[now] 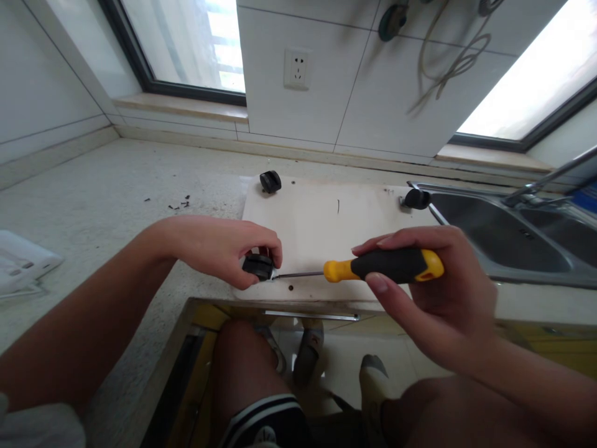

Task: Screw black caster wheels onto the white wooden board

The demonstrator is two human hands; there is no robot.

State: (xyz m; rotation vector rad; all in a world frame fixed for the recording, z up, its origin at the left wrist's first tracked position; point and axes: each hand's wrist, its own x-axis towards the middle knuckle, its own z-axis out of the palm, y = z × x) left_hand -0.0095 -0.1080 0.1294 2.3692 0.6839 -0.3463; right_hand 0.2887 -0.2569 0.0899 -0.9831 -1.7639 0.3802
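Observation:
My left hand (233,252) is closed round a black caster wheel (258,267) at the near left corner of a cream board (317,236). In my right hand (448,292) is a yellow and black screwdriver (387,266), held nearly level. Its shaft points left, and the tip reaches the metal base beside the held caster; whether it sits in a screw I cannot tell. Another caster (270,182) stands on the board's far left corner, and one more caster (416,199) on its far right corner. My right hand hides the near right corner.
A steel sink (504,239) with a faucet (532,191) lies to the right. Several small dark screws (180,205) are scattered on the countertop (116,186) at left. A white plastic device (25,261) rests at the far left. The wall carries a socket (296,69) and a hanging cord (448,78).

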